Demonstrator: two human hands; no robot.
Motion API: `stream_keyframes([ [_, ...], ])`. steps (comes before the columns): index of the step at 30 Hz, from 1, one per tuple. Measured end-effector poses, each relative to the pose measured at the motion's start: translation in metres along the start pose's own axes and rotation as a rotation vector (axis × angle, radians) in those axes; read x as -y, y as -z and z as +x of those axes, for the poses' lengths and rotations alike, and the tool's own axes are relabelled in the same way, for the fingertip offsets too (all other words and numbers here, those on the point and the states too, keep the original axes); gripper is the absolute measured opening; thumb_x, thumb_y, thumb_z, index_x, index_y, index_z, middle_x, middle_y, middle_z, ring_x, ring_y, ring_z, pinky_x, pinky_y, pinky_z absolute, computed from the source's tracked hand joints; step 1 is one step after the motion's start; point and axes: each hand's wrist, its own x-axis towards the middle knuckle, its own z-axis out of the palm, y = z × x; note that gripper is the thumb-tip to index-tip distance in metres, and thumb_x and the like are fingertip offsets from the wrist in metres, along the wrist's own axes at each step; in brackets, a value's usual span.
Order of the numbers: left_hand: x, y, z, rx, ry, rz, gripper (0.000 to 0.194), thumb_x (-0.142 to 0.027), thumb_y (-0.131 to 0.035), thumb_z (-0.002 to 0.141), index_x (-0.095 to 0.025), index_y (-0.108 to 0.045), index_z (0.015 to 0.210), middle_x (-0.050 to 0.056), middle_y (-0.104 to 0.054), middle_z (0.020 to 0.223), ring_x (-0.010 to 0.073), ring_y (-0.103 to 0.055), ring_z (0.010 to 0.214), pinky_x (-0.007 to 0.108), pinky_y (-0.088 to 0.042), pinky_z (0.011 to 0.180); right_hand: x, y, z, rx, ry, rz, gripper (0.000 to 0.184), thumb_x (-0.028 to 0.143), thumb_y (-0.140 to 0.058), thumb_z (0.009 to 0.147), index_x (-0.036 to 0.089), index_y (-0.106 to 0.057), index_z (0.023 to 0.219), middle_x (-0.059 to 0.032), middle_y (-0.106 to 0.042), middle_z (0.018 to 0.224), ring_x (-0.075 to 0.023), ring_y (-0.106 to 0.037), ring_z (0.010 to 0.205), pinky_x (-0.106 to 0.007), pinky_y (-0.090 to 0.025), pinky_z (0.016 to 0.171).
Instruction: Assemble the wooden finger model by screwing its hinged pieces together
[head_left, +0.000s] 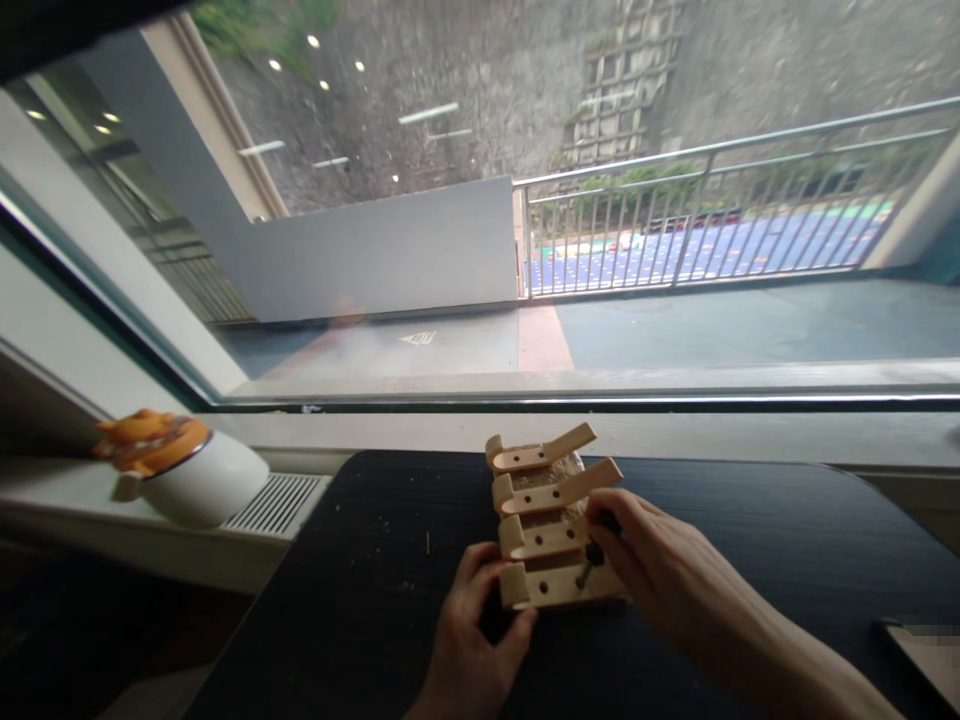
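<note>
A wooden piece (541, 541) with several pale slats, each with a raised block at its left end, lies on the black table. Dark holes or screw heads show along the slats, and a rough brown block (568, 465) is partly visible beneath. My left hand (480, 625) grips the near left corner, thumb and fingers around the closest slat. In my right hand (637, 540) is a dark-handled screwdriver (594, 556), closed under the fingers; its shaft slants down to the nearest slat. Whether the tip sits in a screw is too small to tell.
A small screw (427, 542) and pale crumbs lie on the black table (330, 600) to the left. A white pot with an orange animal-shaped lid (210, 480) stands on the window sill. Behind the table is a large window. A flat object (926, 660) shows at lower right.
</note>
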Motion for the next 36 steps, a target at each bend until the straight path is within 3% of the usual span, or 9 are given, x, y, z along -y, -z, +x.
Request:
stream_keyframes([
  [9, -0.005, 0.002, 0.001, 0.021, 0.039, -0.022, 0.025, -0.016, -0.062, 0.075, -0.019, -0.064, 0.101, 0.009, -0.058, 0.113, 0.0238, -0.061, 0.106, 0.034, -0.052, 0.091, -0.004, -0.012, -0.001, -0.17, -0.142, -0.144, 0.009, 0.027, -0.037, 0.096, 0.023, -0.042, 0.09, 0.0005, -0.065, 0.069, -0.0172, -0.063, 0.058, -0.026, -0.04, 0.053],
  [13, -0.007, 0.003, 0.003, 0.041, 0.048, -0.047, 0.023, -0.017, -0.061, 0.077, -0.018, -0.063, 0.1, 0.01, -0.057, 0.112, 0.0235, -0.059, 0.107, 0.034, -0.051, 0.093, 0.0, -0.004, -0.002, -0.204, -0.096, -0.251, 0.016, 0.031, -0.041, 0.095, 0.023, -0.049, 0.085, -0.0011, -0.065, 0.074, -0.0176, -0.063, 0.064, -0.027, -0.039, 0.056],
  [17, -0.009, 0.004, 0.003, 0.053, 0.043, -0.079, 0.02, -0.018, -0.059, 0.079, -0.017, -0.063, 0.099, 0.009, -0.057, 0.111, 0.0229, -0.059, 0.106, 0.034, -0.05, 0.093, 0.015, 0.02, 0.001, -0.069, 0.107, -0.268, 0.015, 0.026, -0.044, 0.093, 0.023, -0.058, 0.089, -0.0032, -0.066, 0.092, -0.0186, -0.062, 0.085, -0.028, -0.042, 0.069],
  [22, -0.008, 0.003, 0.002, 0.038, 0.033, -0.092, 0.022, -0.018, -0.06, 0.078, -0.018, -0.063, 0.1, 0.008, -0.057, 0.111, 0.0224, -0.059, 0.106, 0.033, -0.049, 0.094, 0.037, 0.041, 0.01, 0.228, 0.291, -0.293, 0.013, 0.014, -0.049, 0.088, 0.022, -0.059, 0.088, -0.0002, -0.064, 0.085, -0.0153, -0.057, 0.071, -0.027, -0.038, 0.06],
  [26, -0.007, 0.003, 0.001, 0.035, 0.027, -0.099, 0.021, -0.018, -0.06, 0.078, -0.018, -0.063, 0.099, 0.008, -0.058, 0.111, 0.0219, -0.059, 0.105, 0.033, -0.049, 0.094, 0.042, 0.042, 0.019, 0.321, 0.382, -0.358, 0.01, 0.009, -0.053, 0.083, 0.018, -0.057, 0.083, -0.0024, -0.065, 0.086, -0.0159, -0.058, 0.072, -0.028, -0.039, 0.061],
  [30, -0.008, 0.004, 0.001, 0.03, 0.019, -0.1, 0.022, -0.016, -0.06, 0.077, -0.018, -0.064, 0.098, 0.008, -0.058, 0.11, 0.0218, -0.06, 0.105, 0.032, -0.05, 0.092, 0.039, 0.041, 0.027, 0.355, 0.384, -0.456, 0.008, 0.009, -0.054, 0.083, 0.016, -0.058, 0.083, -0.0057, -0.067, 0.084, -0.0175, -0.062, 0.077, -0.027, -0.041, 0.066],
  [36, -0.008, 0.004, 0.001, 0.037, 0.02, -0.111, 0.021, -0.016, -0.06, 0.077, -0.017, -0.063, 0.098, 0.008, -0.057, 0.111, 0.0219, -0.059, 0.105, 0.033, -0.05, 0.093, 0.039, 0.039, 0.031, 0.333, 0.199, -0.545, 0.011, 0.019, -0.051, 0.09, 0.015, -0.06, 0.084, -0.0056, -0.068, 0.073, -0.0173, -0.065, 0.063, -0.026, -0.037, 0.052],
])
